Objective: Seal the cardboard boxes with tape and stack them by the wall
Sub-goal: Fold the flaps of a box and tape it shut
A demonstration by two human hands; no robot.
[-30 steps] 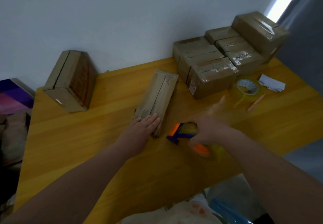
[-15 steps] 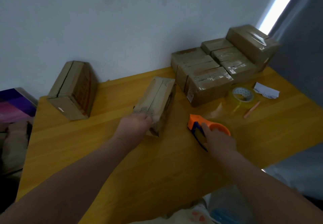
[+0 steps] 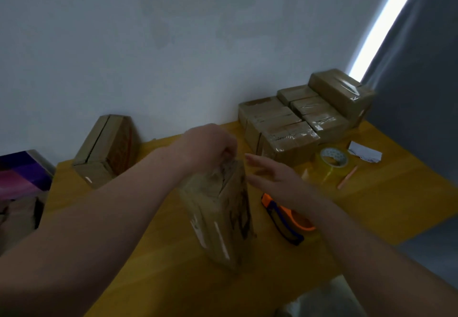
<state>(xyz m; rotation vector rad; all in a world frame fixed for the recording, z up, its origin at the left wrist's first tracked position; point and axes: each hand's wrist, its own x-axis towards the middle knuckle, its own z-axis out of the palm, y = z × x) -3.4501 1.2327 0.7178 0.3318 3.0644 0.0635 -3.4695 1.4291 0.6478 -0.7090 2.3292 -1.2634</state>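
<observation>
Centrally, left hand point(image 3: 208, 148) gripping tilted box point(image 3: 218, 220) by its top edge, right hand point(image 3: 275, 178) straight-fingered just beside, above tape dispenser point(image 3: 283, 227).

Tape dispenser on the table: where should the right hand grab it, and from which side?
Likely by its blue handle, from above and the near side: the tape dispenser lies flat on the table by the right hand, handle end pointing toward the person.

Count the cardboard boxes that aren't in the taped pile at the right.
2. One cardboard box is upended at centre, its top gripped by the left hand; the other box sits at the table's left end near the wall. More could hide behind the pile.
</observation>
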